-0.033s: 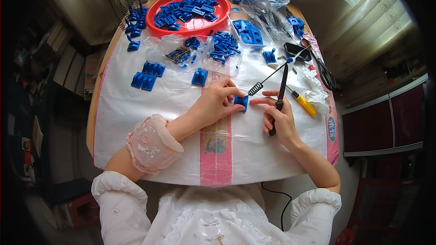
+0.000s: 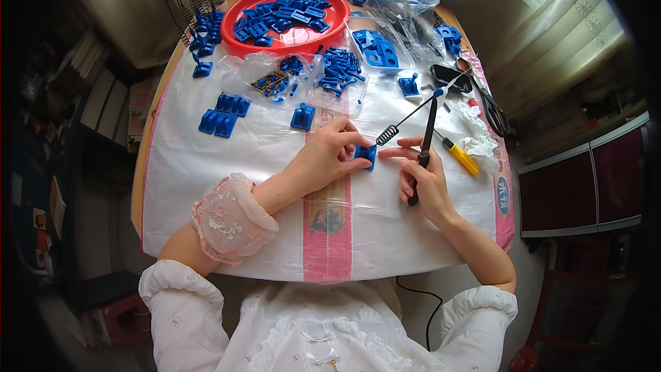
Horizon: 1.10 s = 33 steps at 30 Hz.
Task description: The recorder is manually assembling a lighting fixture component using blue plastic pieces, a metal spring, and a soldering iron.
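My left hand (image 2: pixel 327 158) pinches a small blue plastic part (image 2: pixel 367 155) against the white sheet in the middle of the table. My right hand (image 2: pixel 423 182) grips a black pen-like tool (image 2: pixel 428 131) with a cord, held upright with its tip pointing away from me. The right index finger stretches left and touches the blue part. A thin metal rod with a coiled end (image 2: pixel 389 134) lies just above the part.
A red round tray (image 2: pixel 303 38) of blue parts stands at the back. Loose blue parts (image 2: pixel 219 122), clear bags (image 2: pixel 275 76) and a clear box (image 2: pixel 375 48) lie between. On the right are a yellow-handled screwdriver (image 2: pixel 460 157), black scissors (image 2: pixel 492 107) and crumpled tissue (image 2: pixel 475 124).
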Available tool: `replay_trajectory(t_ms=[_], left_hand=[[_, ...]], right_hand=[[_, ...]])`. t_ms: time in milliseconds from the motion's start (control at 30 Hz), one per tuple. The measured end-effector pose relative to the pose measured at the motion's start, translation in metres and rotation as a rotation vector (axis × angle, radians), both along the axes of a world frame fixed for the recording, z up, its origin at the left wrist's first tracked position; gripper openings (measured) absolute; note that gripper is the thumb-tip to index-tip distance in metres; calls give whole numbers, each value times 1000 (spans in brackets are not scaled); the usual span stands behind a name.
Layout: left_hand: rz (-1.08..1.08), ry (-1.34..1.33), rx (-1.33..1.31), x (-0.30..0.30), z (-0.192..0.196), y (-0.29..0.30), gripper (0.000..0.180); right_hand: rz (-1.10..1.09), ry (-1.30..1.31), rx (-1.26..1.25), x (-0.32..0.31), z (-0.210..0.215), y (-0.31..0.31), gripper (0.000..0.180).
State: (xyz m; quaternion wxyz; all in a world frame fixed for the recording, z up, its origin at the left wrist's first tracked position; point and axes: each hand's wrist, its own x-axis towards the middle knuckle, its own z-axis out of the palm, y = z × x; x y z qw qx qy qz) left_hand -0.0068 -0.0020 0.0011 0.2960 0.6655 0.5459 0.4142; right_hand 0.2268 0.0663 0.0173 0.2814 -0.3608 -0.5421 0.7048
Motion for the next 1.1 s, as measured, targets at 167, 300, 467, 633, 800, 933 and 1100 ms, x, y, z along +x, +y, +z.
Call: replay_trajectory(t_ms=[167,300,467,633,800,933,1100], left_hand=[[15,-17,54,1,-3,2,30],[13,-12,50,0,-3,2,30],[18,-22,36,1,-4,1,31],[13,-8,52,2,-2,2,33],[8,11,-9,-1,0,3,34],[8,16,-5,0,0,2,34],[2,28,1,-1,0,2,33]], right_hand=[[-2,57,13,-2,-2,-2,33],[15,20,24,0,0,-3,31],[-18,-31,29,4,3,7,29],[39,-166,-60,5,20,19,29],[143,-235,53,-13,20,37,28],[177,-305,51,-23,16,39,28],[168,-390,225,-30,9,37,22]])
